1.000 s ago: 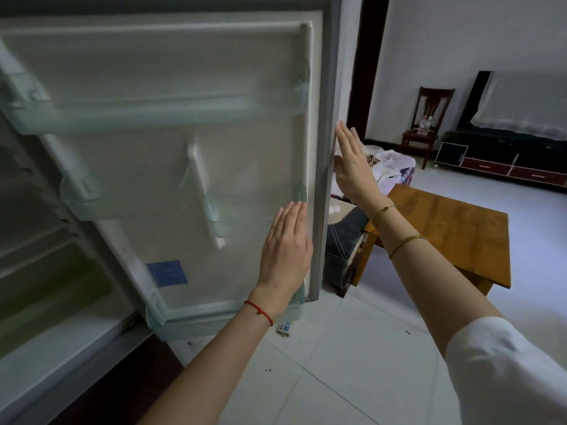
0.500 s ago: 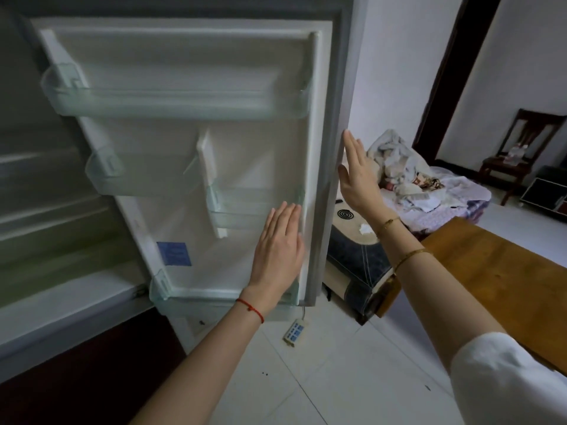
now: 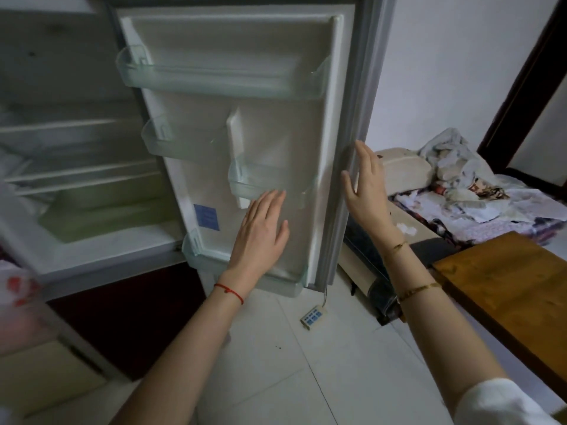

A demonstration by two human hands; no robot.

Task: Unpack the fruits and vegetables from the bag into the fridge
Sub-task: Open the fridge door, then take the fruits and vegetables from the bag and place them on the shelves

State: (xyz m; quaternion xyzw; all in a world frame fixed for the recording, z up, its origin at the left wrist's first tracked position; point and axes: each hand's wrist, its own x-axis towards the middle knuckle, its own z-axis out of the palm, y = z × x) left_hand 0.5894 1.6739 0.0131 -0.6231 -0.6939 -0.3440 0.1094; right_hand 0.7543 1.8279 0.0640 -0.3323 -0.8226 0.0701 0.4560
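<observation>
Both hands are flat and wide, fingers straight, holding nothing. The left hand [image 3: 260, 231] lies palm-first against the inner face of the fridge door [image 3: 276, 133], low on it, fingertips just under the small clear door bin [image 3: 270, 185]. The right hand [image 3: 365, 185] stands edge-on at the door's outer edge, fingers along the grey seal; whether it presses the edge or hovers just beside it cannot be told.

The door stands wide open. To the left of the door is the fridge [image 3: 86, 154] itself — pale shelves stacked above a greenish drawer [image 3: 101, 210], all blurred. Further left of the door, at the frame's edge, a blurred pale bag with red marks [image 3: 18, 289] shows; this is probably the bag of fruits and vegetables, though no produce can be made out. Below the door a white power strip [image 3: 313, 315] lies on the tiled floor. To the right of the door sit a wooden surface [image 3: 506, 289] and a bed heaped with cloth [image 3: 460, 185].

The step in hand appears to be setting the door fully open. To do it well, push gently with the flat palms, keep pressure off the thin door bin, and stop before the door meets the furniture to its right — then both hands are free to turn to the bag.
</observation>
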